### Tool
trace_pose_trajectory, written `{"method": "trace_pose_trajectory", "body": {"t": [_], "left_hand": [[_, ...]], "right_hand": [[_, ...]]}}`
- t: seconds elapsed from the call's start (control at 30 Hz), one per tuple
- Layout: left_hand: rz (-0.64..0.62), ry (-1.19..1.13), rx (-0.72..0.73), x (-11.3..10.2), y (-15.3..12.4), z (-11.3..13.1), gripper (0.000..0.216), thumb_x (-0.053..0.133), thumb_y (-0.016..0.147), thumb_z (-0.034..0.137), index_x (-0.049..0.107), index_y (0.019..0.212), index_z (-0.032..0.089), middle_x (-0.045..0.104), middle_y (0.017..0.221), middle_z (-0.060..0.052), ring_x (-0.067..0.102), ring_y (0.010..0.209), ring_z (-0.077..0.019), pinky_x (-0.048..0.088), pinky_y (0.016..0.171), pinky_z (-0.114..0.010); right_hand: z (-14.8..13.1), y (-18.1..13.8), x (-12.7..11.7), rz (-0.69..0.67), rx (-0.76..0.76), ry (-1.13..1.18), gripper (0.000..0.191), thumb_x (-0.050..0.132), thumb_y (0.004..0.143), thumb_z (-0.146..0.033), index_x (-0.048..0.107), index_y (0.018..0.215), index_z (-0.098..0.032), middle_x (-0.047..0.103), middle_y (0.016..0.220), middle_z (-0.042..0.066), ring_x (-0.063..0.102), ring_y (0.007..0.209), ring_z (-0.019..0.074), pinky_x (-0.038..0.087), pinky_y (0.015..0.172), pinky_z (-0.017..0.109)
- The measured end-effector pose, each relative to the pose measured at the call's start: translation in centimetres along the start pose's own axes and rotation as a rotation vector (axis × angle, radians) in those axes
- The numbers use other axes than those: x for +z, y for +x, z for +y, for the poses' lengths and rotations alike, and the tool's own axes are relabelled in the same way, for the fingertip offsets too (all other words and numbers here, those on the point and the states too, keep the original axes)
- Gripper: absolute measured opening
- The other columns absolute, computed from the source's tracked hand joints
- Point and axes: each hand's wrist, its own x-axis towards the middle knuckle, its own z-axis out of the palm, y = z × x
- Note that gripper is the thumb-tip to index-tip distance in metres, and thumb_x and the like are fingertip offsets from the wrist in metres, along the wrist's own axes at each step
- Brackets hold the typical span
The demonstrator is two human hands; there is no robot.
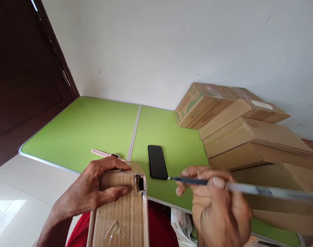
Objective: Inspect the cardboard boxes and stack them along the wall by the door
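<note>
My left hand [94, 188] grips the top end of a brown cardboard box [123, 212] that stands on end over my lap, with clear tape on its face and a dark torn hole near its upper right corner. My right hand [218, 206] is closed around a long thin tool with a dark shaft and silver handle [223, 183]. Its tip points left, a short way from the box's torn corner. The fingers of both hands are curled tight.
A green folding table [94, 127] stands against a white wall. A black phone [157, 162] lies face down near its front edge. A pink-strapped watch [105, 154] lies beside it. Several cardboard boxes [244, 133] are stacked at right. A dark door [25, 75] is at left.
</note>
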Motion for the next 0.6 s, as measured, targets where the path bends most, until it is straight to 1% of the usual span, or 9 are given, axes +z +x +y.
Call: {"method": "trace_pose_trajectory", "body": {"t": [0.03, 0.07, 0.1, 0.13, 0.23, 0.3, 0.4, 0.47, 0.6], "left_hand": [[0.003, 0.014, 0.001, 0.0, 0.0, 0.0, 0.031, 0.080, 0.094, 0.032, 0.076, 0.123, 0.026, 0.078, 0.120, -0.004, 0.076, 0.106, -0.0212, 0.060, 0.093, -0.029], [0.004, 0.026, 0.000, -0.1, 0.0, 0.0, 0.031, 0.080, 0.094, 0.033, 0.077, 0.124, 0.027, 0.078, 0.121, -0.004, 0.077, 0.108, -0.0214, 0.061, 0.093, -0.029], [0.004, 0.038, 0.000, -0.1, 0.0, 0.0, 0.030, 0.080, 0.094, 0.033, 0.077, 0.124, 0.027, 0.079, 0.122, -0.004, 0.077, 0.109, -0.0217, 0.061, 0.092, -0.028], [0.003, 0.046, 0.000, -0.2, 0.0, 0.0, 0.030, 0.079, 0.095, 0.034, 0.077, 0.124, 0.027, 0.079, 0.122, -0.004, 0.077, 0.109, -0.0220, 0.061, 0.092, -0.028], [0.001, 0.068, 0.005, -0.2, 0.0, -0.2, 0.029, 0.078, 0.095, 0.035, 0.076, 0.124, 0.028, 0.079, 0.125, -0.004, 0.077, 0.113, -0.0235, 0.063, 0.093, -0.029], [0.000, 0.089, 0.014, -0.3, 0.1, -0.4, 0.030, 0.078, 0.095, 0.035, 0.075, 0.125, 0.029, 0.079, 0.129, -0.004, 0.077, 0.116, -0.0244, 0.063, 0.093, -0.029], [-0.009, 0.121, 0.040, -0.4, 0.2, -0.6, 0.031, 0.077, 0.096, 0.035, 0.074, 0.126, 0.030, 0.080, 0.127, -0.003, 0.077, 0.117, -0.0243, 0.064, 0.093, -0.028], [-0.010, 0.124, 0.052, -0.4, 0.2, -0.6, 0.030, 0.076, 0.096, 0.034, 0.074, 0.126, 0.029, 0.080, 0.128, -0.003, 0.077, 0.116, -0.0236, 0.063, 0.094, -0.027], [-0.001, 0.111, 0.040, -0.4, 0.3, -0.5, 0.031, 0.078, 0.096, 0.036, 0.075, 0.125, 0.028, 0.080, 0.127, -0.004, 0.078, 0.114, -0.0238, 0.063, 0.094, -0.027]], "right_hand": [[1.1, 1.8, -0.8, 0.009, 0.031, -0.098, 0.026, 0.063, 0.105, -0.049, 0.065, 0.095, -0.025, 0.074, 0.093, 0.005, 0.075, 0.074, 0.0233, 0.055, 0.047, 0.029], [2.3, 3.8, -1.6, -0.040, 0.095, -0.280, 0.030, 0.058, 0.105, -0.053, 0.062, 0.097, -0.025, 0.075, 0.096, 0.007, 0.074, 0.072, 0.0229, 0.052, 0.048, 0.029], [3.6, 5.7, -2.4, -0.143, 0.168, -0.554, 0.032, 0.053, 0.107, -0.053, 0.060, 0.096, -0.024, 0.074, 0.086, 0.005, 0.070, 0.066, 0.0208, 0.051, 0.051, 0.029], [5.0, 7.4, -3.0, -0.309, 0.276, -0.890, 0.031, 0.048, 0.109, -0.049, 0.057, 0.092, -0.025, 0.069, 0.074, 0.001, 0.066, 0.061, 0.0188, 0.052, 0.057, 0.030], [9.0, 10.9, -3.8, -0.386, 0.388, -1.213, 0.032, 0.063, 0.101, -0.027, 0.053, 0.071, -0.024, 0.065, 0.066, 0.003, 0.065, 0.068, 0.0208, 0.049, 0.067, 0.032], [11.1, 11.5, -3.6, -0.404, 0.432, -1.316, 0.031, 0.067, 0.101, -0.024, 0.058, 0.071, -0.021, 0.070, 0.077, 0.004, 0.068, 0.079, 0.0210, 0.052, 0.074, 0.033], [12.9, 10.9, -3.0, -0.453, 0.500, -1.432, 0.021, 0.068, 0.106, -0.034, 0.071, 0.094, -0.017, 0.074, 0.097, 0.003, 0.071, 0.091, 0.0195, 0.059, 0.087, 0.038], [13.1, 10.4, -2.7, -0.469, 0.522, -1.470, 0.024, 0.063, 0.109, -0.039, 0.072, 0.107, -0.017, 0.076, 0.106, 0.006, 0.073, 0.098, 0.0214, 0.059, 0.090, 0.040], [11.6, 8.9, -1.9, -0.446, 0.499, -1.495, 0.032, 0.051, 0.114, -0.036, 0.067, 0.124, -0.011, 0.073, 0.126, 0.021, 0.073, 0.117, 0.0320, 0.053, 0.090, 0.040]]}}
